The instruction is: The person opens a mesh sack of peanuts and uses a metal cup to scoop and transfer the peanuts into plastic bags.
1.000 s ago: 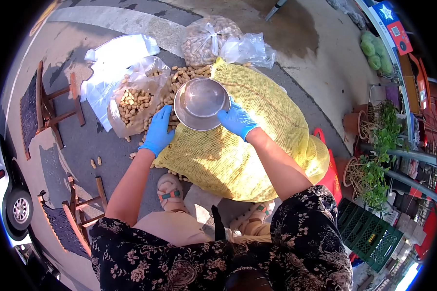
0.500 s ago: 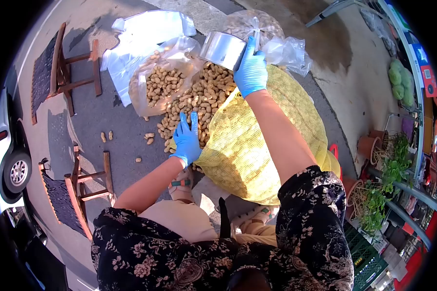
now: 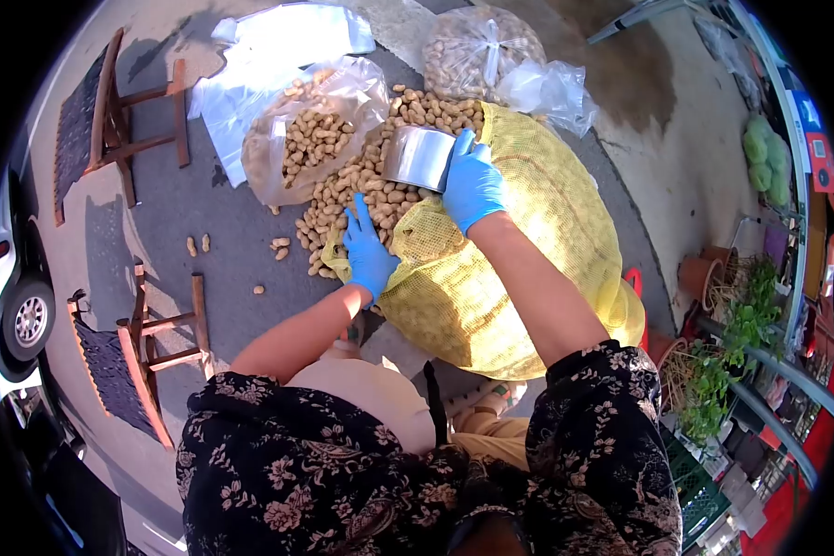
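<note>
My right hand point(image 3: 473, 183), in a blue glove, grips a shiny cylindrical metal container point(image 3: 419, 158) by its right end. The container lies tilted low against a heap of unshelled peanuts point(image 3: 343, 196); its inside is hidden. My left hand point(image 3: 370, 252), also gloved, rests at the mouth of a big yellow mesh sack point(image 3: 537, 269), fingers stretched out over the peanuts. The mesh rim shows on both sides of this hand. Just beyond it, a clear plastic bag point(image 3: 273, 162) stands open, partly filled with peanuts.
A tied bag of peanuts point(image 3: 477, 56) sits behind the sack. White plastic bags point(image 3: 278, 46) lie at the far left. Two low wooden stools point(image 3: 125, 371) point(image 3: 102, 120) are on the left, with a parked car point(image 3: 23, 315) beyond. Potted plants point(image 3: 713, 389) line the right side.
My right hand has brought the metal container down and slightly nearer, onto the peanuts. My left hand has shifted slightly right and nearer along the sack's mouth.
</note>
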The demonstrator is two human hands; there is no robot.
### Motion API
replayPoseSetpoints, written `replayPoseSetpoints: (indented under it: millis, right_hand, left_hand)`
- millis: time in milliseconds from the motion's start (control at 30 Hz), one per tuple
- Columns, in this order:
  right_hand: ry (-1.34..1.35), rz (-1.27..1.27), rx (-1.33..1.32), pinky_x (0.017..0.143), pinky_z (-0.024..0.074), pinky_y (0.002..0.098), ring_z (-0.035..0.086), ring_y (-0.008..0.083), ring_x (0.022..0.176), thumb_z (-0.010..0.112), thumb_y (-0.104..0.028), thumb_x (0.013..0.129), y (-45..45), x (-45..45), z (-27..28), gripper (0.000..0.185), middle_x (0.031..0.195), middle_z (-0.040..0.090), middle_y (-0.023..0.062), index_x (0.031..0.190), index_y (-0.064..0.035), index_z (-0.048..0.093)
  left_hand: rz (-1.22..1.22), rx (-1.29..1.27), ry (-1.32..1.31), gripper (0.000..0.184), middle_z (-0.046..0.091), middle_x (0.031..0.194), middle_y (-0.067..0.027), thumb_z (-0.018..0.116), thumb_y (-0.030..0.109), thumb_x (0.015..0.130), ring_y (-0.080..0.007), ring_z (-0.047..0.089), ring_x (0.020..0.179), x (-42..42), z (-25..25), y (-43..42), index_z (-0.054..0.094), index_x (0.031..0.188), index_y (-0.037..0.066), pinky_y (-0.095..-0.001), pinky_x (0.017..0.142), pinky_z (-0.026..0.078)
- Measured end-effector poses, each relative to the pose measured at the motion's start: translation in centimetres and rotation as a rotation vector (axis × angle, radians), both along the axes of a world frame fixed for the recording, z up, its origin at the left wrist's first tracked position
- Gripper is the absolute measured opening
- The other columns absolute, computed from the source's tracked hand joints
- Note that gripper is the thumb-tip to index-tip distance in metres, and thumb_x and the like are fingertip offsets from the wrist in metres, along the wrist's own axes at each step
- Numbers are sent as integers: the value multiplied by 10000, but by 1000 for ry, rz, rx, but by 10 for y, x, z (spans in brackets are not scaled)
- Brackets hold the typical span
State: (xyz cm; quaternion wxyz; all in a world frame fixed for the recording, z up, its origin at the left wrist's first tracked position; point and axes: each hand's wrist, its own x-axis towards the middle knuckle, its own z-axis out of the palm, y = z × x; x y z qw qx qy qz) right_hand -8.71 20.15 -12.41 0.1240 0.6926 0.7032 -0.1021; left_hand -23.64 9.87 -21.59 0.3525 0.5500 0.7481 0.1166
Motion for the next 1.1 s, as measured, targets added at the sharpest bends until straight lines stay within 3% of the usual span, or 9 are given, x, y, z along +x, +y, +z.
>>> replayPoseSetpoints:
  millis: [100, 200, 267, 333, 467, 567, 633, 967, 1100]
  right_hand:
    - [157, -165, -203, 730, 535, 374, 607, 369, 932, 637, -182, 733, -15, 2, -1, 804, 1096, 465, 290, 1325, 106, 176]
    - [204, -250, -327, 823, 498, 404, 569, 405, 1006, 624, -227, 735, -20, 3, 1, 817, 1131, 449, 317, 1319, 117, 167]
    - [265, -301, -331, 854, 485, 399, 559, 418, 1018, 611, -228, 736, -21, 10, -9, 806, 1161, 432, 335, 1320, 110, 169]
    - [362, -359, -351, 881, 463, 388, 564, 390, 1027, 607, -235, 720, -16, 15, -5, 695, 1136, 504, 306, 1259, 98, 321]
    - [600, -409, -465, 812, 470, 370, 600, 353, 949, 569, -245, 677, -2, 39, -17, 497, 1021, 605, 275, 1069, 61, 568]
    - [738, -463, -633, 613, 434, 344, 554, 249, 687, 563, -316, 703, 10, 51, -13, 454, 800, 589, 160, 1018, 11, 583]
    - [820, -657, -766, 433, 272, 281, 355, 107, 497, 532, -363, 750, 10, 54, 11, 278, 606, 408, 3, 815, -94, 536]
    - [1334, -799, -693, 386, 195, 226, 308, 72, 453, 504, -327, 853, -6, 41, 35, 226, 612, 391, -18, 746, -133, 453]
    - [1360, -808, -665, 375, 199, 211, 311, 68, 449, 520, -320, 842, -15, 35, 41, 226, 602, 378, -19, 751, -120, 464]
  left_hand:
    - [197, 224, -363, 1013, 281, 1360, -158, 773, 259, 682, -227, 453, 1108, 0, -47, 4, 121, 1441, 110, -302, 929, 422]
    - [634, 74, -1403, 804, 345, 1312, -142, 634, 329, 823, -239, 474, 1084, 9, -25, 24, 161, 1432, 101, -277, 906, 443]
    - [811, -20, -1431, 656, 332, 1341, -143, 503, 343, 908, -248, 464, 1138, 18, -7, 40, 181, 1425, 98, -277, 890, 459]
    - [923, -46, -1318, 672, 282, 1390, -141, 534, 301, 896, -252, 436, 1185, 28, 17, 54, 175, 1426, 98, -295, 887, 464]
    - [-95, 422, -195, 763, 282, 1388, -212, 634, 235, 803, -326, 322, 1299, 29, 53, 57, 205, 1426, 134, -392, 1004, 364]
    - [-297, 423, -418, 794, 79, 1476, -243, 661, 90, 735, -378, 132, 1369, 17, 81, 74, 263, 1419, 157, -388, 1070, 247]
    - [-334, 515, -408, 710, 132, 1469, -230, 659, 87, 726, -369, 203, 1345, 6, 100, 81, 369, 1371, 144, -396, 1068, 255]
    - [-76, 664, 355, 368, 617, 922, -148, 694, 229, 745, -268, 600, 811, -126, 60, 122, 594, 1016, 1, -395, 703, 475]
    - [544, 308, -1021, 192, 524, 617, 8, 546, 160, 876, -81, 434, 512, -151, 121, 132, 633, 879, -11, -238, 541, 411]
